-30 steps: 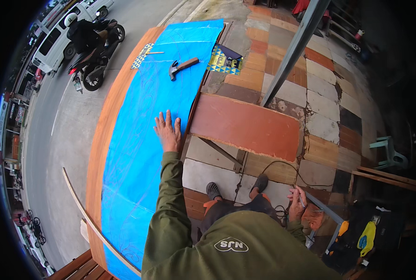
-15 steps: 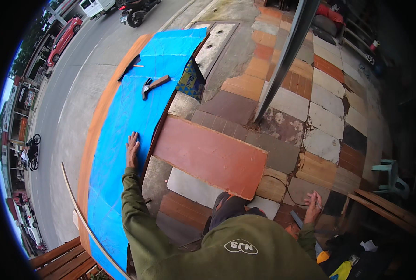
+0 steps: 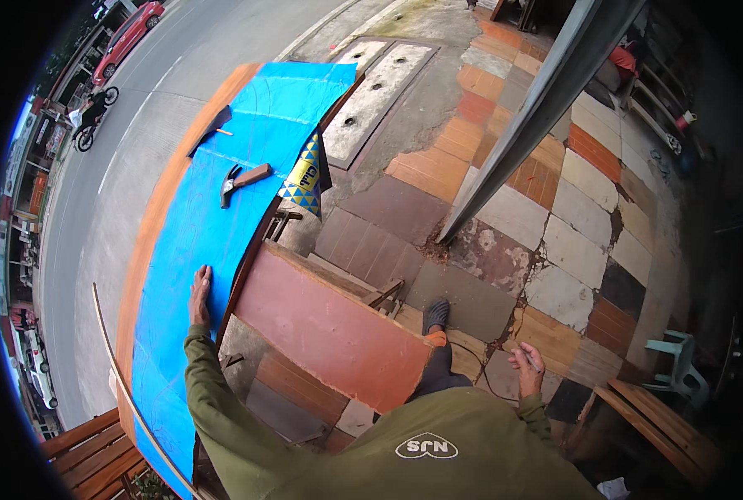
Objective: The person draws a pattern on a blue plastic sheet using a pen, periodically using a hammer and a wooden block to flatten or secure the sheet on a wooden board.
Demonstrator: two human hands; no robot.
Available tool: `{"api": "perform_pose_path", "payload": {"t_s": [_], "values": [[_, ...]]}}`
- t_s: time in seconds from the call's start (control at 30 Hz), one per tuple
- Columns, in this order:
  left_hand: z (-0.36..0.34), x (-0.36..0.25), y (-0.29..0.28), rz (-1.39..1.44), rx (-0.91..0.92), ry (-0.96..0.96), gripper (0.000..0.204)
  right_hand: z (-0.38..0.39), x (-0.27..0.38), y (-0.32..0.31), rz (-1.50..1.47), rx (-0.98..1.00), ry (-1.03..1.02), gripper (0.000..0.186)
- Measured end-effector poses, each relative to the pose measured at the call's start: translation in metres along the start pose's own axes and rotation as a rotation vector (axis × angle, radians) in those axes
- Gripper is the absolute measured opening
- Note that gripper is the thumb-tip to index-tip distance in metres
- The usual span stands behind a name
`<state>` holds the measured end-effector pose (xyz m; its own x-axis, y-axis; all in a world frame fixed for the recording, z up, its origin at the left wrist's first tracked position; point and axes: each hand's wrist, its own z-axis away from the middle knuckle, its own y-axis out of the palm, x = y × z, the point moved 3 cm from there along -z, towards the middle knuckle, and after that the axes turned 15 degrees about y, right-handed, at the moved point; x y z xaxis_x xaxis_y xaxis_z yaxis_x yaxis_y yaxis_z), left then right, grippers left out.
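Note:
A bright blue sheet (image 3: 213,200) covers most of a long orange-brown wooden surface (image 3: 150,221). My left hand (image 3: 200,296) lies on the sheet by its right edge, fingers stretched out. Farther up the sheet rests a claw hammer (image 3: 242,183) with a wooden handle. Beyond it is a dark flat piece (image 3: 210,132) with a small pencil-like stick (image 3: 224,132) beside it. Out to the right, above the paved floor, my right hand (image 3: 527,367) is closed around a slim pen-like tool (image 3: 535,364); its exact kind cannot be made out.
A reddish-brown board (image 3: 330,325) juts from the blue-covered surface toward my body. A thin wooden strip (image 3: 120,367) runs along the left edge. A metal post (image 3: 530,125) stands at right. A green plastic chair (image 3: 678,367) and wooden planks (image 3: 659,425) are lower right.
The view has shifted, and my foot now shows beyond the reddish-brown board. My left hand stays on the blue sheet. My right hand now shows the slim tool more clearly.

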<state>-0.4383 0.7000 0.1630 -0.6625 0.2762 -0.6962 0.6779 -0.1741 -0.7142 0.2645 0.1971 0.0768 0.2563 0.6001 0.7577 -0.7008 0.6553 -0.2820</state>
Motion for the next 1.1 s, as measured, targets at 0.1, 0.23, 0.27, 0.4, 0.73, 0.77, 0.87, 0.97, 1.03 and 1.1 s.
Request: {"api": "perform_pose_path", "payload": {"t_s": [0.1,0.23,0.27,0.4,0.73,0.77,0.87,0.97,1.03,1.1], "values": [[-0.017,-0.012,0.012,0.029,-0.011,-0.153,0.068,-0.047,0.010,-0.022,-0.110,0.021,0.108,0.042],[-0.012,-0.002,0.007,-0.347,0.168,-0.191,0.056,-0.104,0.047,-0.027,-0.077,0.123,0.166,0.032],[-0.008,0.002,-0.006,-0.631,0.294,-0.099,0.053,-0.122,0.058,-0.022,-0.092,0.149,0.156,0.030],[-0.013,-0.033,0.048,-0.686,0.094,-0.170,0.054,-0.191,0.103,-0.027,-0.155,0.189,0.092,0.030],[0.031,-0.286,0.316,-0.409,-0.513,-0.195,0.048,-0.238,0.289,-0.060,-0.641,0.532,0.060,0.018],[0.035,-0.304,0.333,-0.568,-0.486,-0.189,0.047,-0.243,0.306,-0.066,-0.646,0.628,0.020,0.018],[0.008,-0.394,0.395,-0.268,-0.373,-0.202,0.035,-0.249,0.346,-0.086,-0.633,0.715,0.004,0.019],[-0.048,-0.562,0.461,0.055,-0.045,0.100,0.029,-0.254,0.366,-0.086,-0.539,0.946,0.181,0.025],[-0.077,-0.628,0.504,0.240,-0.084,0.317,0.031,-0.261,0.376,-0.083,-0.495,0.986,0.250,0.026],[-0.116,-0.676,0.521,0.364,-0.108,0.428,0.034,-0.275,0.383,-0.086,-0.417,0.984,0.272,0.030]]}}
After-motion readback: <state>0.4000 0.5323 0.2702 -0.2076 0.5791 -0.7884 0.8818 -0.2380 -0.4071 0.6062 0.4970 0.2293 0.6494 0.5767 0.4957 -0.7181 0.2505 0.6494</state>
